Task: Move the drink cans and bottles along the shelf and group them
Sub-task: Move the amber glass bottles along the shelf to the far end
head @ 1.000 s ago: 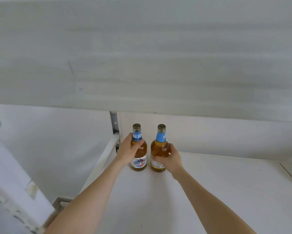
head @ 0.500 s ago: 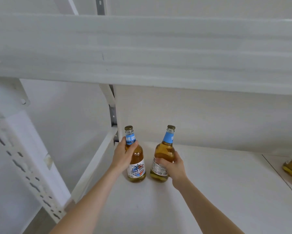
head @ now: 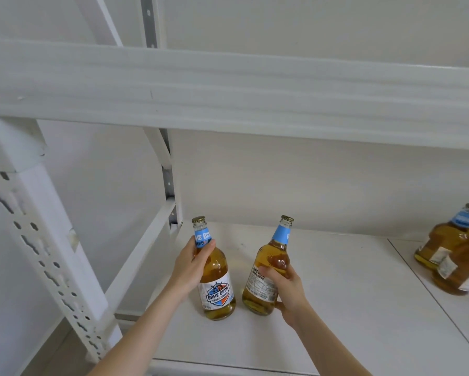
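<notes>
Right hand (head: 289, 293) has tilted right bottle (head: 276, 253) away from left bottle (head: 217, 290).

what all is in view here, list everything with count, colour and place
left bottle: 1, amber with blue neck label, left end of the shelf, upright
right bottle: 1, amber with blue neck label, beside it, tilted right
far bottles: at least 2, amber with blue necks, right edge of view, cut off by the frame
shelf: 1, white, under all the bottles
upper shelf: 1, white, overhead
front post: 1, white, perforated, near left
back post: 1, grey, rear left corner
wall: white, behind the shelf
left hand: 1, grips the left bottle's neck
right hand: 1, grips the right bottle's body
</notes>
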### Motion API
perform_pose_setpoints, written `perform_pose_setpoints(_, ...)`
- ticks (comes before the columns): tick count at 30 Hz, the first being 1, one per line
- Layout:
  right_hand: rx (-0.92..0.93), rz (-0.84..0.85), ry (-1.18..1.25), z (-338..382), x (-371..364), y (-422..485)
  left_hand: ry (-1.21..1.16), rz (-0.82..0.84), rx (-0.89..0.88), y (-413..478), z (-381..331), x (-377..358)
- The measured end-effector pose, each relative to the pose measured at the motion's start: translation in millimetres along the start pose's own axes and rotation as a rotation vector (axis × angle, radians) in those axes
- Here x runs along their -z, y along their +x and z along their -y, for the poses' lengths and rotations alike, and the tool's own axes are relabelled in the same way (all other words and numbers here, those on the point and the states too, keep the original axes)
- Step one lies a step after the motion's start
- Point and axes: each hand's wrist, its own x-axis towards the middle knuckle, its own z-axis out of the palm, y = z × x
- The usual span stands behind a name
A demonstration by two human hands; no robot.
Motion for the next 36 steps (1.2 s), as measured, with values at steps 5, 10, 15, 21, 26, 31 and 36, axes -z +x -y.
perform_pose_setpoints(5, 0.022, -0.003, 0.000, 6, 21, -19, 0.001, 0.028, -0.005, -17, -8, -17)
perform_pose_setpoints(10, 0.043, -0.010, -0.007, 15, 47, -40, 0.034, 0.048, -0.018, -40, -23, -38)
perform_pose_setpoints(15, 0.053, -0.020, -0.025, 19, 85, -71, 0.048, 0.074, -0.035, -75, -40, -65)
perform_pose_setpoints(21, 0.072, -0.052, -0.061, 19, 141, -115, 0.060, 0.121, -0.075, -127, -53, -105)
perform_pose_setpoints(26, 0.105, -0.100, -0.084, 21, 190, -142, 0.066, 0.167, -0.067, -160, -58, -139)
perform_pose_setpoints(31, 0.121, -0.142, -0.076, 28, 236, -145, 0.092, 0.210, -0.089, -169, -70, -179)
perform_pose_setpoints(36, 0.142, -0.160, -0.070, 40, 280, -131, 0.104, 0.258, -0.120, -157, -83, -228)
